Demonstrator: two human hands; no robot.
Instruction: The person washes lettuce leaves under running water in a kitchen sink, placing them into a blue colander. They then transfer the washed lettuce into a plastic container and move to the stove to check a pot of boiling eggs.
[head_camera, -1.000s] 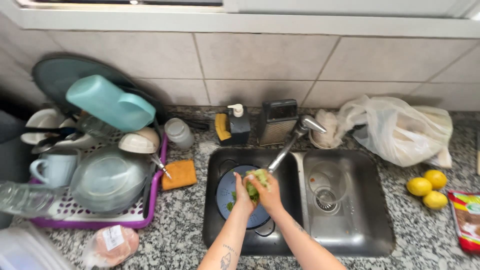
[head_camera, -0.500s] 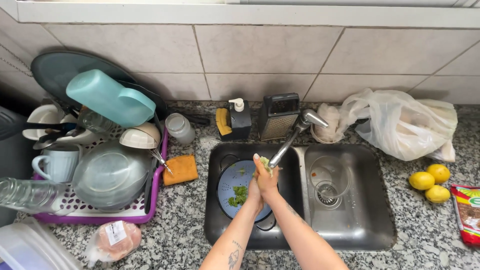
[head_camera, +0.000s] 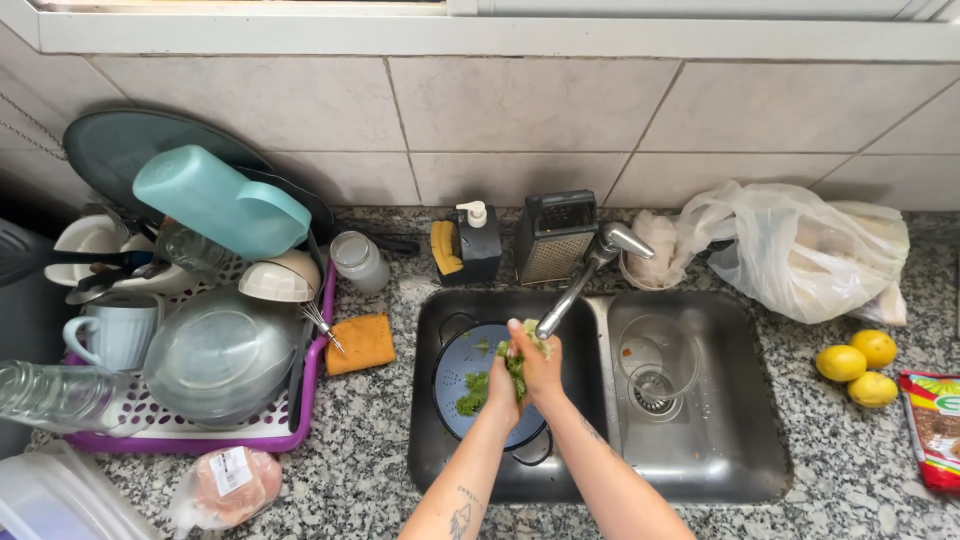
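Observation:
Both my hands are pressed together around a bunch of green leaves (head_camera: 517, 367), held under the spout of the metal tap (head_camera: 582, 279). My left hand (head_camera: 503, 374) is on the left of the bunch and my right hand (head_camera: 545, 369) on its right. Below them, a blue colander (head_camera: 455, 372) with a few green leaves in it sits in the left basin of the steel sink (head_camera: 430, 470).
A clear glass bowl (head_camera: 657, 360) sits in the right basin. A purple drying rack (head_camera: 190, 420) full of dishes stands left. An orange sponge (head_camera: 361, 343), soap dispenser (head_camera: 479, 243), grater (head_camera: 553, 235), plastic bag (head_camera: 800, 250), three lemons (head_camera: 856, 362) and wrapped meat (head_camera: 229, 485) lie on the granite counter.
My hands have stayed joined under the tap, shifting slightly as they rub the leaves. The view has tilted a little downward.

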